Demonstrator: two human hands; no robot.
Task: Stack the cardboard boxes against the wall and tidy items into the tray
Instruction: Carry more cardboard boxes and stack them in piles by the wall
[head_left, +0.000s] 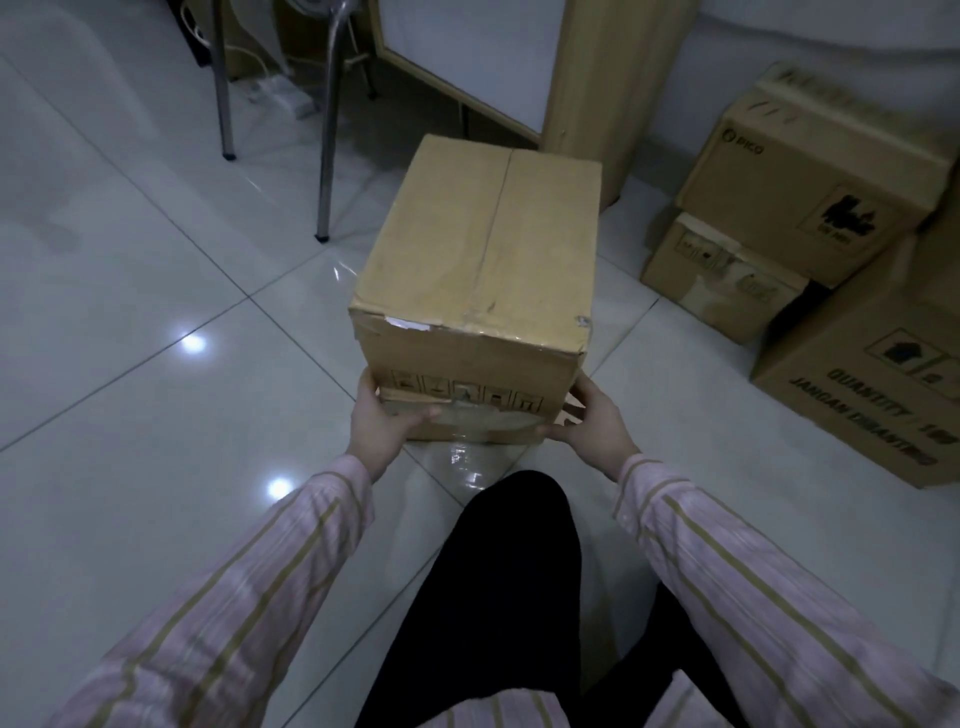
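Note:
A taped brown cardboard box (483, 249) stands on the white tiled floor straight ahead. My left hand (382, 421) grips its lower near-left corner, thumb across the front face. My right hand (592, 421) grips the lower near-right corner, fingers wrapped round the side. By the wall at the right sit other cardboard boxes: a large one with black print (872, 374), a small worn one (722, 275) and, resting on it, one marked PICO (810, 176). No tray is in view.
Chrome chair legs (328, 135) stand behind the box at the left. A wooden cabinet (597, 78) rises behind it. Cables and a power strip (280, 93) lie on the floor at the back. My dark trouser leg (498, 571) is below the box.

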